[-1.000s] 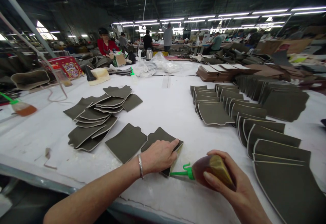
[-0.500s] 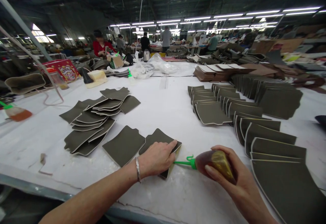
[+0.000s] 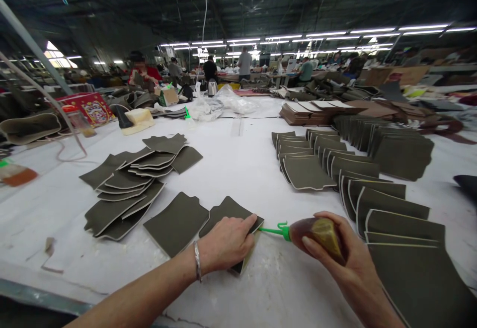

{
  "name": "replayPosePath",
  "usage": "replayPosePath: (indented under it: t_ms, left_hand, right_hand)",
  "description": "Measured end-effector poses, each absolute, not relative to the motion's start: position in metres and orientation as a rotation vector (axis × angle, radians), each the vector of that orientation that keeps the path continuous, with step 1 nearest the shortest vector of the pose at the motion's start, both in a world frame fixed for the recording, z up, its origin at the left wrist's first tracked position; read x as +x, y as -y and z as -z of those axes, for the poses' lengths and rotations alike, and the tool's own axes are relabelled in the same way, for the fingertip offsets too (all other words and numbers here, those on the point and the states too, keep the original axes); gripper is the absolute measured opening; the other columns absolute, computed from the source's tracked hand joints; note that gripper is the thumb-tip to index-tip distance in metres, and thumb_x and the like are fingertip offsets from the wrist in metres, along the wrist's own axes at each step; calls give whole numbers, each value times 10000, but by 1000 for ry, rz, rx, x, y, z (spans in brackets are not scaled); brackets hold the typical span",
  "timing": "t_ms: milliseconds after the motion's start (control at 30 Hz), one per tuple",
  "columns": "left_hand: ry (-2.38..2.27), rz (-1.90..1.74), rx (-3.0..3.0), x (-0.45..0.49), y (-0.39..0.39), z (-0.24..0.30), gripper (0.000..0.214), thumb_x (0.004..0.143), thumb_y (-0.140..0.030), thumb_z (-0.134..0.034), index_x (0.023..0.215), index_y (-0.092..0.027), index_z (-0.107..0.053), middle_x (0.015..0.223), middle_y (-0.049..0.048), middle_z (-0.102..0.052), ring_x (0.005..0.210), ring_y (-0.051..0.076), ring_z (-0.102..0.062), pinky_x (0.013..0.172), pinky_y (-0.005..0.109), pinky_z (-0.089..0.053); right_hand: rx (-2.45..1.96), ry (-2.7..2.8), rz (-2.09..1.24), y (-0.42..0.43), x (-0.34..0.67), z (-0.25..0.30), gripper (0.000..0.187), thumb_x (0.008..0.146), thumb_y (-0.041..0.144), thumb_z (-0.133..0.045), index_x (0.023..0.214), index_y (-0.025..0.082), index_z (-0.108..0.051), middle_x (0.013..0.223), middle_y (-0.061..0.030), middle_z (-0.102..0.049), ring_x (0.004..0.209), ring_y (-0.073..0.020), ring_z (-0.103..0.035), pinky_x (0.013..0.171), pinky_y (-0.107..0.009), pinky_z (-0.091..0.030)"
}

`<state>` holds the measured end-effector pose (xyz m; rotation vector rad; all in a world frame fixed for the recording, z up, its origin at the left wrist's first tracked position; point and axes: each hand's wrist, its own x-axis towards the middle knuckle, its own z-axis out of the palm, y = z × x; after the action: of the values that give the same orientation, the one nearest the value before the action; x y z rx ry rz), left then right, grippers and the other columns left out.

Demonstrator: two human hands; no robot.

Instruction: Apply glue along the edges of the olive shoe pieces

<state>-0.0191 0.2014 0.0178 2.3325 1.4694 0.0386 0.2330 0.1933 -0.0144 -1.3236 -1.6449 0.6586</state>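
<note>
My right hand (image 3: pixel 345 258) is wrapped round a squeeze bottle (image 3: pixel 316 238) of amber-brown liquid, held on its side. Its thin green nozzle points left, and the tip is at the right edge of a dark olive panel (image 3: pixel 229 211). Over that panel lies my left hand (image 3: pixel 225 243), pressing it to the table with the index finger stretched toward the corner. The left thumb is hidden. Part of a pale, yellowish edge shows below the hand. Another olive panel (image 3: pixel 177 223) lies flat just to the left, close against the first.
A loose pile of olive panels (image 3: pixel 130 179) lies on the white table (image 3: pixel 238 169) at left. Fanned rows of panels (image 3: pixel 398 208) stand at right, with brown stacks (image 3: pixel 305 114) behind. A second glue-like bottle (image 3: pixel 17 174) lies far left. Plastic film (image 3: pixel 233 100) sits at the back.
The nozzle tip has moved up along the panel's right edge, from beside the left hand's knuckles to near the index fingertip. The whole view has shifted slightly.
</note>
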Motion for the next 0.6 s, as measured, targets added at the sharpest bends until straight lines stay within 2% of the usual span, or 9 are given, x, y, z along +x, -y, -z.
replayPosePath:
  t_ms: [233, 333, 433, 500, 600]
  left_hand:
    - [-1464, -63, 2246, -22, -204, -21, 478, 908, -257, -377, 1379, -211, -447, 1127, 102, -687, 995, 278, -660, 857, 373, -494]
    - [-1425, -122, 2043, -27, -207, -22, 495, 910, -276, -356, 1394, -216, -443, 958, 76, -703, 787, 232, -683, 698, 320, -524]
    - [-1357, -203, 1739, -36, -207, -22, 496, 920, -304, -310, 1390, -223, -446, 813, 27, -658, 544, 168, -616, 494, 264, -478]
    - [-1437, -349, 1741, -43, -206, -22, 452, 905, -316, -363, 1318, -217, -518, 857, 25, -645, 588, 158, -608, 536, 264, -483]
    - [-1805, -504, 1906, -54, -204, -22, 402, 861, -310, -496, 1242, -202, -565, 1034, 65, -632, 879, 204, -614, 790, 314, -482]
  right_hand:
    - [-1328, 1395, -1097, -160, 211, 6, 468, 789, 555, -678, 1114, 253, -531, 862, 3, -621, 787, -210, -588, 673, -264, -459]
    - [-1254, 1215, -1279, -160, 215, 9, 476, 768, 522, -725, 1122, 251, -560, 895, -14, -655, 835, -226, -617, 713, -279, -506]
    - [-1164, 917, -1495, -166, 235, 20, 438, 782, 507, -720, 1125, 252, -627, 1043, -63, -698, 971, -291, -652, 794, -389, -562]
    - [-1128, 755, -1562, -167, 252, 29, 366, 800, 514, -698, 1065, 263, -680, 1100, -77, -704, 1000, -332, -661, 813, -481, -570]
    - [-1098, 669, -1545, -163, 271, 39, 305, 832, 528, -647, 984, 277, -727, 1088, -94, -713, 949, -362, -683, 774, -538, -581]
